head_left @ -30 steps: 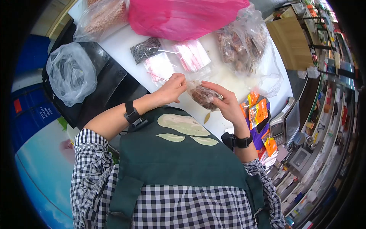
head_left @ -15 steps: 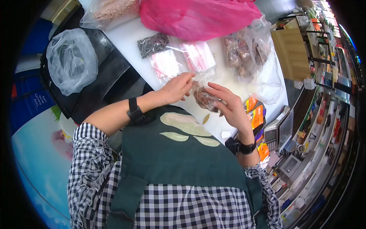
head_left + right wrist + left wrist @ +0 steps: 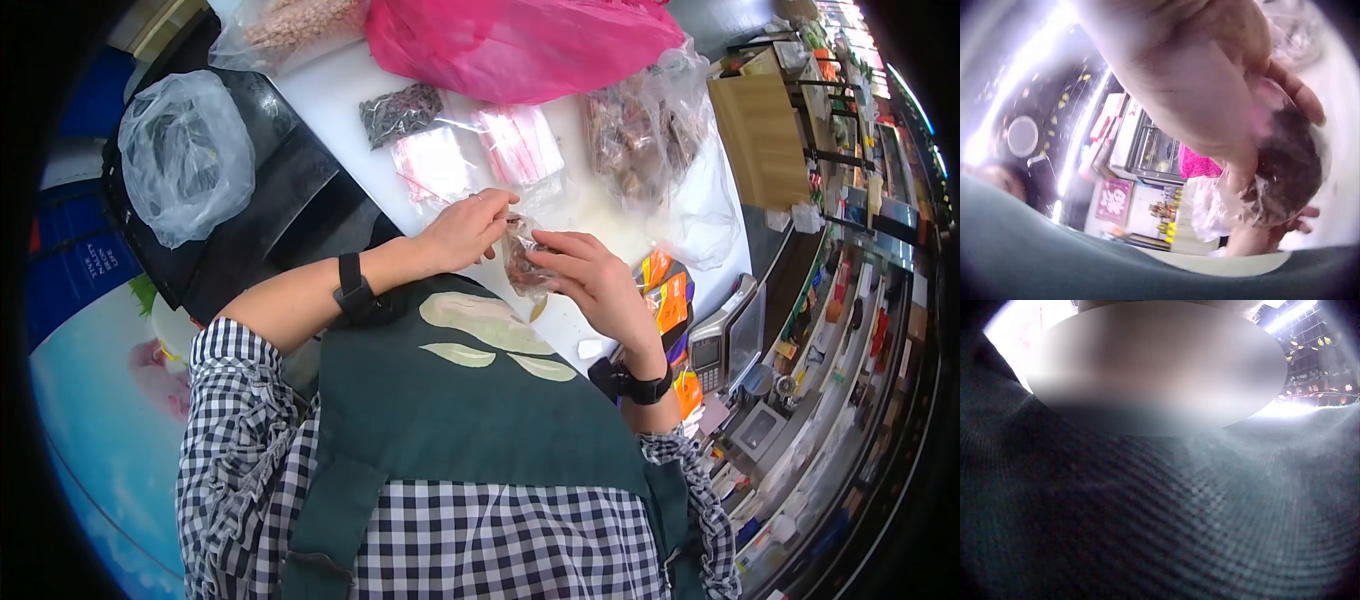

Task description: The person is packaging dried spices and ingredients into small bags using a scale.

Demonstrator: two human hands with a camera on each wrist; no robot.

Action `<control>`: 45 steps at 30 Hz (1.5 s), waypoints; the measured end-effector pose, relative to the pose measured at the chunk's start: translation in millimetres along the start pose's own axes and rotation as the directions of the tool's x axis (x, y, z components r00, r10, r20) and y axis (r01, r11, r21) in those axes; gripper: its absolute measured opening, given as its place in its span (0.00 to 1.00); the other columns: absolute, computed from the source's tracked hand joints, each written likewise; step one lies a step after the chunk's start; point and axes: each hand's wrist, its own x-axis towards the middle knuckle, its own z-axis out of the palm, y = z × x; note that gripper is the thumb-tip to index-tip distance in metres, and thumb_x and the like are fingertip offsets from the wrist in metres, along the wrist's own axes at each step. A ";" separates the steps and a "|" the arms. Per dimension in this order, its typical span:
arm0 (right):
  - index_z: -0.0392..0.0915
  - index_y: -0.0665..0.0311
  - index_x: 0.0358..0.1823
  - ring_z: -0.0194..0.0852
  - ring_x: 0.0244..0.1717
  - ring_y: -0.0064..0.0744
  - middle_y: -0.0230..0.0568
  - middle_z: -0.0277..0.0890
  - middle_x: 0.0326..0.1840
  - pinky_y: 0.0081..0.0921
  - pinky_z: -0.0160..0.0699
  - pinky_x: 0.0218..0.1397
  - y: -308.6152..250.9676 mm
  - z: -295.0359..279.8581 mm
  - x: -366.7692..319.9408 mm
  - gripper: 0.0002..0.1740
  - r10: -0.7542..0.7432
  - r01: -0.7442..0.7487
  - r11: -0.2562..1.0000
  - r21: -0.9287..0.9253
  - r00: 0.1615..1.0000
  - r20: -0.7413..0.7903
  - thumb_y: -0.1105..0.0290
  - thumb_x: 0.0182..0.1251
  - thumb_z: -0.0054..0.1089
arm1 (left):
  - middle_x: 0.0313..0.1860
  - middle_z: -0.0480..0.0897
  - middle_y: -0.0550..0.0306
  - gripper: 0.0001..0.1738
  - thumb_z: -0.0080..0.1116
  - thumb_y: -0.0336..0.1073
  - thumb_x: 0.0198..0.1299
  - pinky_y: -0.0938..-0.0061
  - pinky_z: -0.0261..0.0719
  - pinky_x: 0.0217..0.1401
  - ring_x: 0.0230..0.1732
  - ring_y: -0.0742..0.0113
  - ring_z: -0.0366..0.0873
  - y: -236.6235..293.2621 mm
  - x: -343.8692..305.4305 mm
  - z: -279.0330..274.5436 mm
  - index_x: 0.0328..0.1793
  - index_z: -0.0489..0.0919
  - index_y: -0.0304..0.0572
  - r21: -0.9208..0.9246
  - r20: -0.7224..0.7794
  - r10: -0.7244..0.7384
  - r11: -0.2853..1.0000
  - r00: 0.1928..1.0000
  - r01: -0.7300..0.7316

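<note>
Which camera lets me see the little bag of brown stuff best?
The right wrist view: the bag is close up, brown bits showing through clear plastic. The head view shows it small, half hidden between the left hand and right hand. The left wrist view shows only dark cloth.

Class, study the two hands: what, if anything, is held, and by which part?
A small clear bag of brown pieces: the left hand pinches its upper edge, the right hand wraps round its filled body.
</note>
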 end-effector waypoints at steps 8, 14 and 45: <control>0.85 0.54 0.49 0.73 0.60 0.41 0.33 0.79 0.59 0.34 0.78 0.56 9.4 1.6 2.6 0.15 -0.056 0.058 0.993 -0.104 0.998 0.019 0.70 0.60 0.63 | 0.42 0.71 0.55 0.21 0.41 0.31 0.73 0.74 0.85 0.33 0.36 0.66 0.84 -9.9 4.1 -0.2 0.70 0.64 0.37 -0.120 0.061 -0.040 0.992 0.997 0.047; 0.86 0.54 0.45 0.74 0.58 0.41 0.30 0.81 0.57 0.33 0.79 0.54 1.1 -1.4 -5.4 0.12 -0.054 0.058 0.995 -0.076 0.997 0.051 0.70 0.59 0.63 | 0.41 0.70 0.57 0.21 0.41 0.31 0.72 0.73 0.85 0.34 0.36 0.67 0.84 -11.1 5.8 0.1 0.70 0.64 0.37 -0.089 0.079 -0.002 0.996 0.997 0.009; 0.86 0.63 0.34 0.73 0.61 0.47 0.40 0.81 0.55 0.37 0.77 0.59 -11.7 -0.3 -1.0 0.12 -0.080 0.082 0.993 -0.079 0.996 0.024 0.85 0.49 0.61 | 0.44 0.65 0.59 0.19 0.42 0.32 0.73 0.71 0.90 0.42 0.45 0.71 0.74 -18.1 8.0 7.2 0.67 0.65 0.36 -0.223 0.110 -0.051 0.972 0.993 0.074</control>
